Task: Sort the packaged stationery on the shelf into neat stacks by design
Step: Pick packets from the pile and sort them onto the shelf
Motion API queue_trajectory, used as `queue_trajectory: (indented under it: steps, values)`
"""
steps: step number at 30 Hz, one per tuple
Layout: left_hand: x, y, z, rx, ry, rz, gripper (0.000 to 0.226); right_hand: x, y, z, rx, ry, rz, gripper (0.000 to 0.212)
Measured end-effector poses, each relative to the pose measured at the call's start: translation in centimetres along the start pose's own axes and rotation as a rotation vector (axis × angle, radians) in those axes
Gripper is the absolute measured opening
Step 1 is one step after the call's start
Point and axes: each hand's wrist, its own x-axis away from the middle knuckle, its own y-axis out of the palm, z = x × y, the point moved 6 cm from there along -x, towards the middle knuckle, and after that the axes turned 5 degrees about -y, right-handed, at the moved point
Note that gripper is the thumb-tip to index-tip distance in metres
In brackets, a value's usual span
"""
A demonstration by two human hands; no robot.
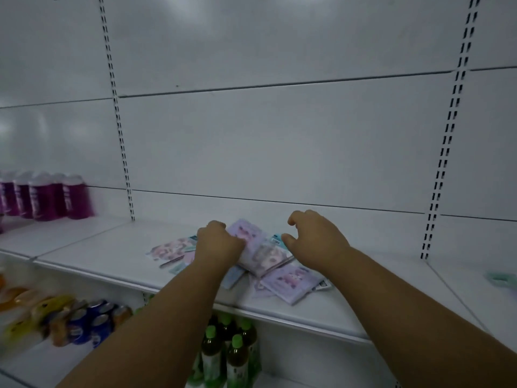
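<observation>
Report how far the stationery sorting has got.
Done: no neat stack is visible yet. In hand: the left hand grips a purple pack; the right hand hovers open beside it. Left: loose packs lie overlapping and askew on the shelf, others further left.

Bare shelf (92, 247) is seen left and right of the scattered packets (282, 281) in the middle of the frame. The far left is blocked by purple bottles (44, 196).

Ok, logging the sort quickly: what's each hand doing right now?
Left hand: closed, grip on a tilted purple stationery pack.
Right hand: open, fingers curled, holding nothing, above the pile.
</observation>
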Motion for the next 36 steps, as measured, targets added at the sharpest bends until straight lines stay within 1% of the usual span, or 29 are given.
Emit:
queue_trajectory:
  steps: [1,2,4,7,10,14,16,19,20,22,23,26,28,31,36]
  values:
    - [-0.3,-1.0,-0.6,0.148,-0.026,0.006,0.007,-0.2,0.6,-0.4,-0.016,0.014,0.0,0.04]
    - [-0.6,-2.0,-1.2,0.294,-0.065,-0.008,0.004,-0.5,1.4,-1.0,-0.033,0.027,-0.005,0.038]
    - [-0.8,-3.8,-2.3,0.54,-0.14,-0.077,0.012,-1.2,3.2,-2.8,-0.058,0.035,-0.029,0.036]
    - [-1.1,-6.7,-3.3,0.784,-0.157,-0.182,0.02,-2.4,6.1,-6.7,-0.072,0.039,-0.087,0.037]
    - [-1.3,-9.6,-4.8,0.857,-0.135,-0.247,0.022,-3.4,9.2,-10.5,-0.052,0.067,-0.172,0.046]
    - [-2.1,-12.9,-7.1,0.884,-0.098,-0.288,0.018,-5.0,13.0,-13.4,0.122,0.141,-0.249,0.07]
    - [-2.7,-13.9,-8.3,0.882,-0.116,-0.294,0.016,-5.6,13.9,-14.1,0.173,0.192,-0.264,0.069]
    - [-3.5,-14.6,-9.5,0.898,-0.131,-0.326,0.016,-5.9,13.7,-14.8,0.146,0.241,-0.256,0.054]
    - [-3.7,-14.7,-9.6,0.903,-0.131,-0.337,0.016,-6.0,13.4,-14.8,0.135,0.265,-0.245,0.053]
    - [-4.1,-14.8,-9.8,0.913,-0.118,-0.354,0.017,-6.1,12.7,-14.8,0.11,0.315,-0.187,0.059]
    - [-4.2,-14.8,-9.8,0.926,-0.109,-0.359,0.017,-6.1,12.3,-14.9,0.071,0.337,-0.137,0.057]
    - [-4.0,-14.5,-9.8,0.943,-0.091,-0.355,0.018,-5.7,11.1,-15.0,-0.144,0.331,-0.018,0.033]
    - [-3.4,-13.7,-9.6,0.941,-0.089,-0.367,0.019,-4.7,9.5,-14.3,-0.312,0.338,0.096,0.027]
    - [-2.2,-12.3,-8.4,0.938,-0.092,-0.382,0.02,-2.4,6.7,-11.5,-0.601,0.448,0.329,0.022]
    - [1.6,-8.6,-4.6,0.95,-0.065,-0.446,0.015,3.3,0.7,-6.2,-0.877,0.518,0.508,0.022]
